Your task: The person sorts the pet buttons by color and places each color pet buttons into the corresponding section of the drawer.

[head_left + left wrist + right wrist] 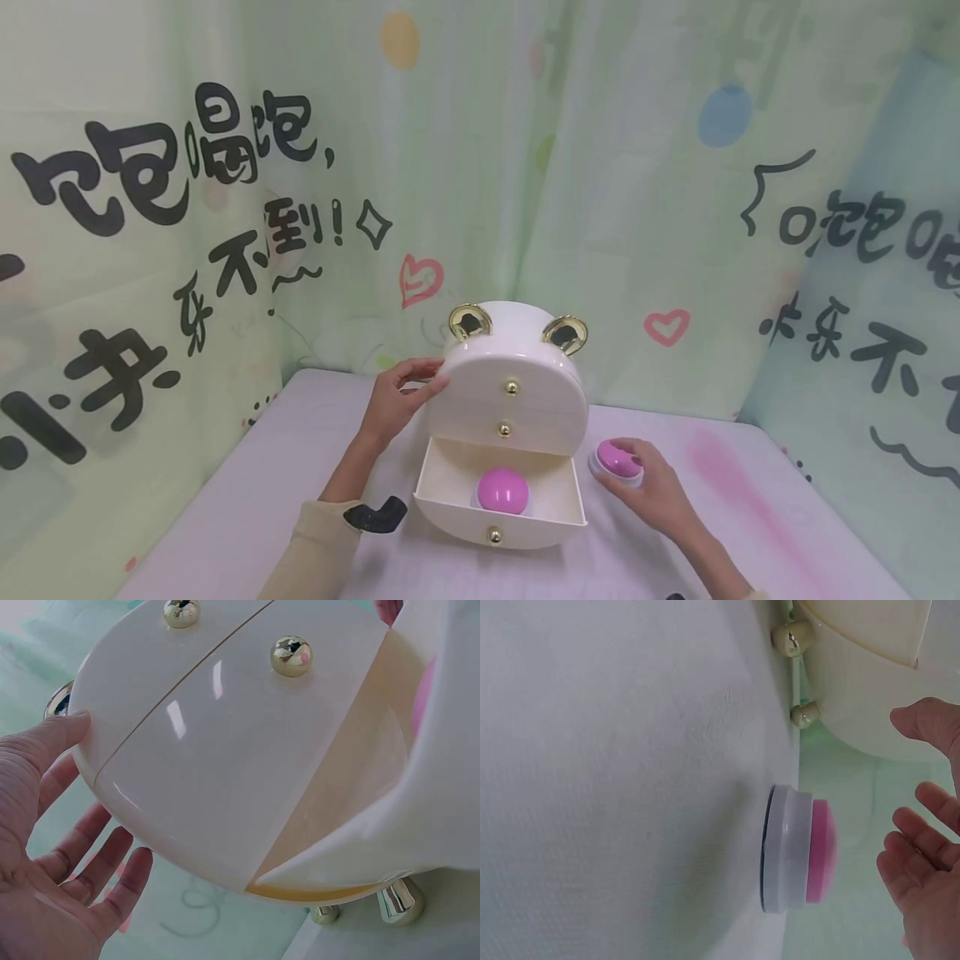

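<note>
A glossy white storage box (468, 396) with gold ears and gold knobs stands upright on the table. Its bottom drawer (457, 518) is pulled out, and inside sits a round push button (504, 490) with a pink dome. My left hand (393, 404) rests at the box's left side, thumb (64, 733) touching the front edge, other fingers spread along the side. To the right of the box, a second pink-domed button (823, 851) on a white base stands on the table. Above it hovers my right hand (930, 877), fingers loosely bent and apart from the button.
The pale table (285, 467) has curtains (637, 208) with printed writing and shapes on its back and sides. Small gold feet (791, 639) hold the box off the tabletop. A black band (377, 515) is worn on the left wrist.
</note>
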`<state>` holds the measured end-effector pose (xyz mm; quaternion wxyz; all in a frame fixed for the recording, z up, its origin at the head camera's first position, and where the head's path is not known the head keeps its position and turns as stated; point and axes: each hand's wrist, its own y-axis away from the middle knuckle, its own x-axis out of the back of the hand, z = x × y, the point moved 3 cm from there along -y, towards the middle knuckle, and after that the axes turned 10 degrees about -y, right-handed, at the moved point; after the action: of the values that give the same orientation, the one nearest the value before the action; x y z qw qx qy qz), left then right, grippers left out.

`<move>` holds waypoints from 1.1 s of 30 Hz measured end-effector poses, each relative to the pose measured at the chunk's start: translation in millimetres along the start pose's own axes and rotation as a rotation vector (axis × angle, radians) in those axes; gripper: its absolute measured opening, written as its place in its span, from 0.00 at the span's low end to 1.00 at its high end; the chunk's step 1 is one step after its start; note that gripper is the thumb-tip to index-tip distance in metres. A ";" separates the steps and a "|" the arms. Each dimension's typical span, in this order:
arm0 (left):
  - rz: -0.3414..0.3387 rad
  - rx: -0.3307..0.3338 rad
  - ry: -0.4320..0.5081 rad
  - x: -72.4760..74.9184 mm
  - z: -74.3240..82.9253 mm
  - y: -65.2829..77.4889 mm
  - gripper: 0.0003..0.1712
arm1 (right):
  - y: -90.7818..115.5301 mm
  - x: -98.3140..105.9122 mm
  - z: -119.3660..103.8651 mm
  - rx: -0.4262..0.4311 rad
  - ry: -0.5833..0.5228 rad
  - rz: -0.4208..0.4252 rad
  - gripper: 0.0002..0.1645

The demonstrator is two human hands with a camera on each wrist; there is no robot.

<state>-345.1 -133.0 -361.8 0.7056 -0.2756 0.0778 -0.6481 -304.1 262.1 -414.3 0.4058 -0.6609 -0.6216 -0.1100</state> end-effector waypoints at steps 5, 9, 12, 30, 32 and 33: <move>-0.002 0.001 -0.007 0.2 -0.5 0.0 0.21 | -4.1 0.4 9.4 0.027 0.015 0.015 0.39; -0.004 0.000 -0.008 -0.7 -1.5 0.0 0.21 | -7.1 1.4 17.7 0.041 0.015 0.020 0.41; -0.005 -0.002 -0.010 -0.8 -1.6 0.1 0.21 | -9.2 1.4 23.8 0.009 0.025 0.001 0.43; -0.005 -0.012 0.003 -0.2 0.4 -0.1 0.20 | -25.2 -4.4 50.4 -0.109 0.062 -0.128 0.51; -0.003 -0.012 0.001 -0.2 0.0 -0.3 0.20 | -26.5 -4.8 51.3 -0.105 0.064 -0.141 0.51; -0.002 -0.010 0.001 -0.1 -0.1 -0.3 0.20 | -27.1 -5.2 52.1 -0.104 0.065 -0.146 0.52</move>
<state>-345.5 -132.9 -361.8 0.7034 -0.2792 0.0811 -0.6486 -348.6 290.6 -440.5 0.3818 -0.6301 -0.6482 -0.1925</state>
